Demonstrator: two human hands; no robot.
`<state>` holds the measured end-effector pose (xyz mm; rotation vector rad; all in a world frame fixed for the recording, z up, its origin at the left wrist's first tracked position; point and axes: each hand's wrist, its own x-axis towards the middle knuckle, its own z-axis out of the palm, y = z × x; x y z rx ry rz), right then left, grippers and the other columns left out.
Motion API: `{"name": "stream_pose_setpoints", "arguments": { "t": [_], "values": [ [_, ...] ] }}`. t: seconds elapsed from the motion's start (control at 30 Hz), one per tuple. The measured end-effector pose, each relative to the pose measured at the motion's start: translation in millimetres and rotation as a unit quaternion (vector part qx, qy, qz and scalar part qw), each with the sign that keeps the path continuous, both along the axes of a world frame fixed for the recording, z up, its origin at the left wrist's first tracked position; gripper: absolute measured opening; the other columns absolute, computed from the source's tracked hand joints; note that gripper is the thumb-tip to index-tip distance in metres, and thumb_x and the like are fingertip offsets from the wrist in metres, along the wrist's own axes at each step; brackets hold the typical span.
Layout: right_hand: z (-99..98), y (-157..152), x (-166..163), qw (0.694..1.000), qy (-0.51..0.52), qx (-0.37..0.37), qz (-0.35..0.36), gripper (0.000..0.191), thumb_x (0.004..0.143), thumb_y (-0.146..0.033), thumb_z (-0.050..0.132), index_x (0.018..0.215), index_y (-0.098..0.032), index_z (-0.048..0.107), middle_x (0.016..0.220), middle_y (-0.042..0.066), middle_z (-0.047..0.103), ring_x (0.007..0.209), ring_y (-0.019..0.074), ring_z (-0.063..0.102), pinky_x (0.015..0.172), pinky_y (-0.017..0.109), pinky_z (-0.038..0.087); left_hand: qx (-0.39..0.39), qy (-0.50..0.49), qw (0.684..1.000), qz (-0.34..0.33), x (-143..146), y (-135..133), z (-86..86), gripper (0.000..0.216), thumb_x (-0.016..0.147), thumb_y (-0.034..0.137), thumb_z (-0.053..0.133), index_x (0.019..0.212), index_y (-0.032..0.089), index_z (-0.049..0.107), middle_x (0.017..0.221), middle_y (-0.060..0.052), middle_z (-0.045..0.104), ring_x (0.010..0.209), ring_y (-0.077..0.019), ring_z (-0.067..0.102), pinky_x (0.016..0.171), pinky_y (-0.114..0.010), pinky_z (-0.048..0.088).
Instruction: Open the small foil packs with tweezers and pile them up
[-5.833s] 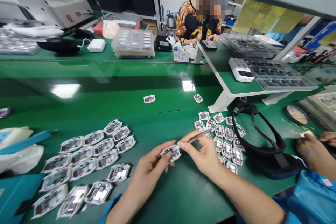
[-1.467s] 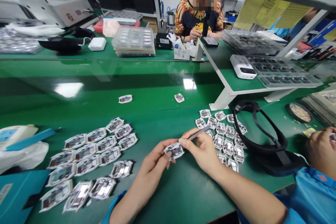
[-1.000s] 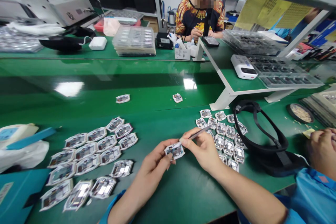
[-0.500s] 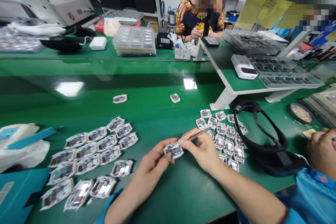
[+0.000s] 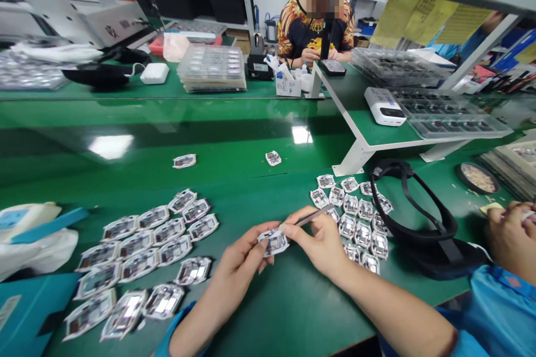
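Near the middle of the bench, my left hand (image 5: pixel 239 261) pinches a small white-framed watch case (image 5: pixel 275 242) with electronic parts inside, its thumb on the near left side. My right hand (image 5: pixel 320 241) grips slim grey tweezers (image 5: pixel 312 216), whose back end points up to the right. Their tips, hidden by my fingers, are at the case's upper right edge. Rows of similar cases (image 5: pixel 138 263) lie on the green bench to the left. Another group of cases (image 5: pixel 362 234) lies just beyond my right hand.
A black head strap with a visor (image 5: pixel 435 228) lies on the right, beside a co-worker's hand (image 5: pixel 511 240). A white-legged shelf (image 5: pixel 350 163) stands behind. Two single cases, one of them a case (image 5: pixel 273 158), lie farther back. A teal box (image 5: pixel 29 312) is at left.
The view has shifted slightly. My left hand still holds the case, now turned a little, and my right hand stays at its edge with the tweezers.
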<state>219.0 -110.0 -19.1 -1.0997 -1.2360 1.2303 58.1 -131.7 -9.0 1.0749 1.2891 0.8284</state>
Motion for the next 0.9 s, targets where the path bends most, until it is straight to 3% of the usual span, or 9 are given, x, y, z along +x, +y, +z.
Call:
{"name": "stream_pose_setpoints", "arguments": {
  "t": [0.13,0.23,0.33,0.47,0.57,0.73,0.9],
  "values": [
    [3.3,-2,2,1.000,-0.007,0.022,-0.009,0.008,0.077,-0.026,0.071,0.079,-0.019,0.067,0.075,0.002,0.071,0.070,0.0167,0.066,0.065,0.028,0.052,-0.057,-0.104,0.991,0.063,3,1,4.1,0.032,0.075,0.040,0.066,0.095,0.016,0.072,0.064,-0.001,0.063,0.057,-0.0143,0.050,0.050,-0.023,0.038],
    [5.6,-3,4,0.994,-0.033,0.092,-0.038,0.004,0.079,-0.021,0.069,0.083,-0.020,0.067,0.081,0.004,0.071,0.078,0.0188,0.068,0.074,0.032,0.053,-0.099,-0.171,0.976,0.092,3,3,6.3,0.029,0.073,0.040,0.070,0.090,0.017,0.073,0.070,-0.002,0.065,0.060,-0.0142,0.053,0.049,-0.023,0.040],
    [6.1,-3,5,0.984,-0.069,0.161,-0.043,0.005,0.078,-0.017,0.071,0.083,-0.020,0.068,0.082,0.006,0.072,0.080,0.0203,0.067,0.076,0.035,0.052,-0.110,-0.193,0.970,0.095,3,3,7.7,0.029,0.072,0.040,0.072,0.089,0.017,0.073,0.072,-0.002,0.066,0.060,-0.0143,0.055,0.048,-0.023,0.040],
    [5.1,-3,4,0.976,-0.085,0.197,-0.038,0.006,0.078,-0.015,0.071,0.080,-0.020,0.069,0.079,0.005,0.073,0.076,0.0193,0.066,0.073,0.035,0.051,-0.099,-0.194,0.973,0.080,4,1,10.1,0.033,0.072,0.043,0.073,0.089,0.015,0.072,0.065,-0.001,0.064,0.058,-0.0148,0.055,0.047,-0.023,0.039],
    [3.8,-3,4,0.976,-0.088,0.189,-0.056,0.004,0.079,-0.016,0.070,0.079,-0.019,0.069,0.076,0.004,0.072,0.073,0.0188,0.066,0.072,0.034,0.051,-0.095,-0.189,0.974,0.076,6,1,12.2,0.034,0.070,0.044,0.074,0.088,0.015,0.071,0.063,-0.001,0.064,0.057,-0.0147,0.054,0.046,-0.024,0.039],
    [2.4,-4,3,0.989,-0.072,0.102,-0.085,0.004,0.080,-0.021,0.070,0.078,-0.019,0.068,0.074,0.003,0.070,0.072,0.0171,0.067,0.068,0.029,0.052,-0.094,-0.176,0.977,0.074,7,2,13.2,0.035,0.069,0.045,0.074,0.087,0.015,0.070,0.063,-0.001,0.063,0.057,-0.0145,0.053,0.048,-0.024,0.038],
    [4.5,-5,2,0.996,-0.020,0.076,-0.053,0.005,0.080,-0.023,0.070,0.080,-0.019,0.067,0.074,0.002,0.071,0.071,0.0160,0.067,0.068,0.027,0.053,-0.086,-0.163,0.979,0.082,9,0,14.3,0.033,0.072,0.044,0.070,0.087,0.016,0.069,0.063,0.000,0.063,0.059,-0.0147,0.054,0.049,-0.025,0.038]
  ]
}}
